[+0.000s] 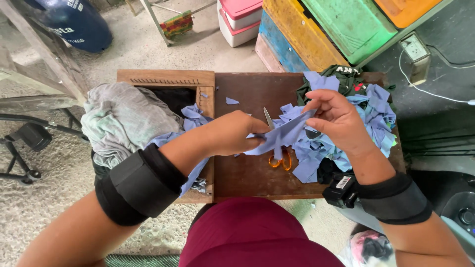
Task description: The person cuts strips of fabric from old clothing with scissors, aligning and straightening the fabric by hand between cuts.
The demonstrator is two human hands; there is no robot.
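Maroon cloth (257, 237) over my lap fills the bottom of the view, and just above it both my forearms carry black wrist bands (141, 183). My left hand (232, 133) has its fingers pinched together on one end of a blue fabric strip (282, 133), and my right hand (336, 118) holds the other end, its fingers closed on the upper edge. I see the strip stretched between the two hands, a little above the brown wooden desk (247, 173). Under the strip lie scissors (277, 148) with orange handles, flat on the desk, the blades pointing away from me. Beside my right hand is a pile of blue scraps (366, 113) on dark green cloth. At the left, grey fabric (118, 118) lies over an open wooden box. Farther away stand coloured crates (316, 34) on the floor.
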